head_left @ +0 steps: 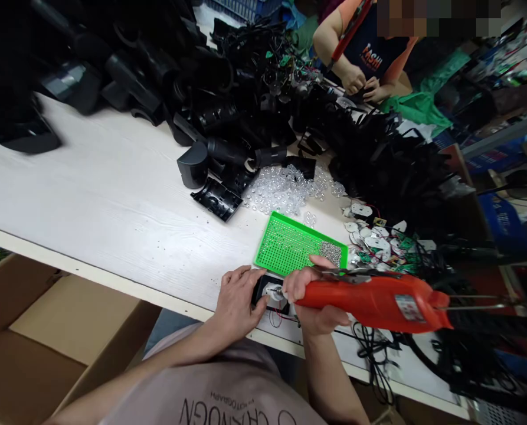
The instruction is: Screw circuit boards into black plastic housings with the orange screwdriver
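My right hand (311,295) is wrapped round a red electric screwdriver (369,300), held nearly level with its tip pointing left. The tip meets a white part (272,291) seated inside a small black plastic housing (258,289) at the table's front edge. Thin red wires (275,319) hang from that part. On the housing's left side, my left hand (239,301) grips it between thumb and fingers. Just beyond both hands lies a green perforated tray (285,236), with a heap of small metal screws (330,252) in its right corner.
Clear plastic pieces (281,188) are piled behind the tray, near black housings (192,164). White parts with wires (373,236) lie to the right. Across the table another person's hands (360,82) work. A cardboard box (64,319) stands at lower left; black cables (373,354) hang at right.
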The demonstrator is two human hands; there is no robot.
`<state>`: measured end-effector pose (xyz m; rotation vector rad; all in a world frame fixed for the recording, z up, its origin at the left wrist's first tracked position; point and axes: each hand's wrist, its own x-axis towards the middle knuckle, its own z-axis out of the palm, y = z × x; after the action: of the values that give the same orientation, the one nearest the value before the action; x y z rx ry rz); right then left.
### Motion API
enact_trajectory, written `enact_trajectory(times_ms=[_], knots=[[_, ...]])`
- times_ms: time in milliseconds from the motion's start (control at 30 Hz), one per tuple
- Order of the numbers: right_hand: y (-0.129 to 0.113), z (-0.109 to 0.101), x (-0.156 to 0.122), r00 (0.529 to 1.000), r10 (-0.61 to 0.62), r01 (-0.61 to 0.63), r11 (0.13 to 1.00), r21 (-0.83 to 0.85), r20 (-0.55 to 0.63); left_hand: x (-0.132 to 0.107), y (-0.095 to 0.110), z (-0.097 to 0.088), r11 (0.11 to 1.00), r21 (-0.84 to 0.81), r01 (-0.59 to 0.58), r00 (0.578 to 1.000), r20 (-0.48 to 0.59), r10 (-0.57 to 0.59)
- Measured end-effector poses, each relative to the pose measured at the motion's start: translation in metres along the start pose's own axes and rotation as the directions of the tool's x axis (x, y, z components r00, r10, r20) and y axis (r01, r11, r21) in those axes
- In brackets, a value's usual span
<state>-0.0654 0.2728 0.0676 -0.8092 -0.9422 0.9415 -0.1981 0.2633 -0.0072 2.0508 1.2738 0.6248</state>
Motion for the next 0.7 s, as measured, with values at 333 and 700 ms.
enact_trajectory(times_ms=[333,700], knots=[[0.009,-0.001,-0.01,0.995,0.059,-0.054,0.997,-0.061,0.08,0.0,0.001,0.0,1.0,-0.029,0.006,1.0,0.022,-0.005],[-0.019,0.012,0.004,0.999,0.025,-0.027,0.998,0.052,0.043,-0.007,-0.005,-0.005,0.973,-0.189,-0.134,0.974,-0.206,0.094]])
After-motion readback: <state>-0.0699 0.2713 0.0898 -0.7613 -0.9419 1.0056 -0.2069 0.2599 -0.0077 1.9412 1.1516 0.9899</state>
